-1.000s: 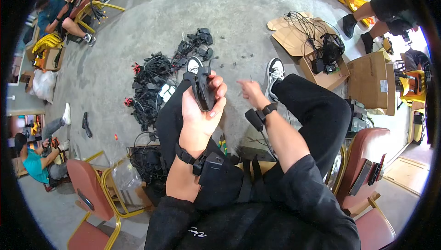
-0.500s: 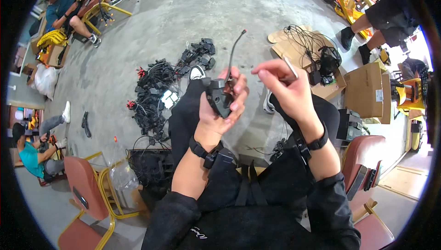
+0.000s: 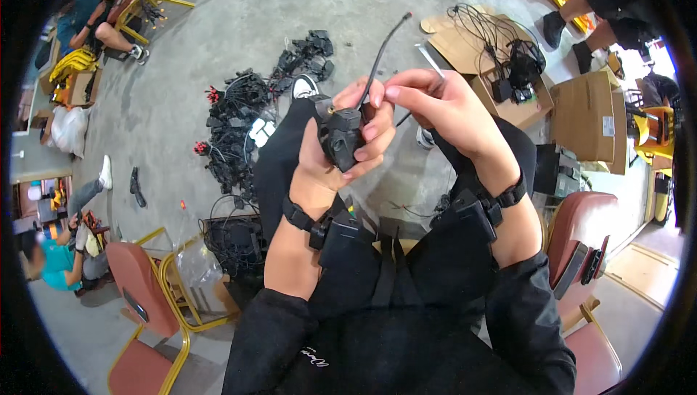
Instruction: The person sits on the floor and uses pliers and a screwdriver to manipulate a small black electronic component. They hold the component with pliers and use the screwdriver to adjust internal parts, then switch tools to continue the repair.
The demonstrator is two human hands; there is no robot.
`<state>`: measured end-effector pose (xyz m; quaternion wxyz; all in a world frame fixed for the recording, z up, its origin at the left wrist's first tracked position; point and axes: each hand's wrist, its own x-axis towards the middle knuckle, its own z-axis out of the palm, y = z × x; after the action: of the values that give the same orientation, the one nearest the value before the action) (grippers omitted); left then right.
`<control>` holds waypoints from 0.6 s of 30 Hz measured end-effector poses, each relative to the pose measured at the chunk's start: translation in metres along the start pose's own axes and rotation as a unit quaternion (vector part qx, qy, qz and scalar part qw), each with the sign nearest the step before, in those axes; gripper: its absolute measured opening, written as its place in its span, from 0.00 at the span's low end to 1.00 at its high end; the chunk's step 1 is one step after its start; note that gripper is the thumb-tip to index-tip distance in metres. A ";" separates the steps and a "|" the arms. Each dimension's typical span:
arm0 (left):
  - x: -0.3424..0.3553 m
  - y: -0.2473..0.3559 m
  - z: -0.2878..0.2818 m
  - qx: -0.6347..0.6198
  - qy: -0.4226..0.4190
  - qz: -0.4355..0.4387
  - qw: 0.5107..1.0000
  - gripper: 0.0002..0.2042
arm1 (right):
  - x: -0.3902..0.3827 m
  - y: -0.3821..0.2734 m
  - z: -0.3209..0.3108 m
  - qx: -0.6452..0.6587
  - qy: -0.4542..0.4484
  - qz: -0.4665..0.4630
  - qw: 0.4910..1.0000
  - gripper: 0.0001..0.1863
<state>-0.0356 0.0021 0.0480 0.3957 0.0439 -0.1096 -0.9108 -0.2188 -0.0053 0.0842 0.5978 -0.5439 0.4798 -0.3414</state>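
My left hand point(image 3: 334, 133) is closed around a small black device point(image 3: 341, 137) in front of my knees. From the device's top a thin black cable point(image 3: 377, 50) with a reddish tip rises up and to the right. My right hand point(image 3: 457, 112) is closed beside it, thumb and forefinger pinched close to the left fingertips. Whatever lies in that pinch is too small to make out. A slim silver-white tool point(image 3: 430, 59) sticks up from between the right hand's fingers. A short dark cable end point(image 3: 404, 118) shows under the pinch.
A heap of black devices with cables point(image 3: 236, 119) lies on the floor ahead left. Cardboard boxes point(image 3: 583, 115) and a cable tangle point(image 3: 523, 68) stand to the right. Red-brown chairs point(image 3: 141, 286) flank me. Co-workers sit at the left; another person's legs point(image 3: 581, 28) are at the upper right.
My right hand has moved left, and its pinching fingertips now meet the left hand's fingers by the device. The view has shifted slightly, and the silver tool now points up to the left.
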 end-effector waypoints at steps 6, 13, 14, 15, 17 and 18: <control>0.000 -0.003 0.002 0.026 0.015 -0.045 0.999 0.14 | 0.000 0.010 -0.006 0.060 -0.082 0.033 0.994 0.13; -0.004 0.000 -0.002 0.059 0.033 -0.069 0.995 0.10 | 0.004 0.015 -0.001 -0.045 -0.066 0.015 0.997 0.13; -0.005 0.001 -0.002 0.067 0.041 -0.072 0.994 0.11 | 0.004 0.014 -0.002 -0.050 -0.068 0.019 0.996 0.13; -0.005 0.001 -0.001 0.079 0.044 -0.078 0.993 0.10 | 0.004 0.013 -0.003 -0.055 -0.070 0.022 0.996 0.14; -0.005 0.001 -0.001 0.102 0.052 -0.089 0.989 0.10 | 0.004 0.014 -0.004 -0.058 -0.071 0.028 0.995 0.13; -0.005 0.001 -0.001 0.111 0.057 -0.086 0.988 0.10 | 0.006 0.016 -0.004 -0.056 -0.073 0.031 0.995 0.13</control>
<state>-0.0309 0.0050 0.0475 0.3138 0.1485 -0.1831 -0.9198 -0.2222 -0.0092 0.0681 0.6102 -0.5847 0.4697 -0.2552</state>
